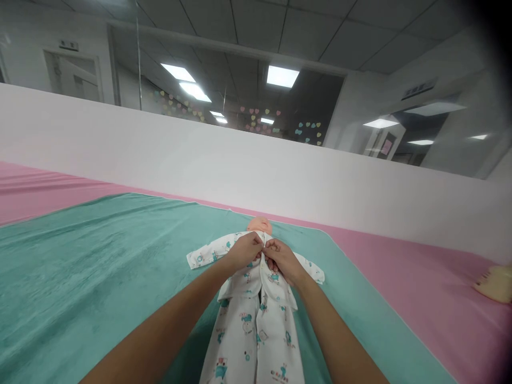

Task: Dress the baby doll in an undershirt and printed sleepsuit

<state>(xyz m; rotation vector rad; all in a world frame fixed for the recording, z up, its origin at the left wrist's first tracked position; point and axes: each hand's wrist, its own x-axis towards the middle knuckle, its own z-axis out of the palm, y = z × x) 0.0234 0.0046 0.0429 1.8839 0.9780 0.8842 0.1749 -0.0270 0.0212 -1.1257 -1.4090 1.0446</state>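
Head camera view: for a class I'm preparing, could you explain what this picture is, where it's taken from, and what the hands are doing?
This picture comes from a camera worn on a person's head, looking forward and down, so the hands you see are that person's own. A baby doll lies on a teal blanket, which lies on a pink sheet. The doll wears a white printed sleepsuit. The left hand and right hand meet at the suit's front opening near the neck, with their fingers on its edges.
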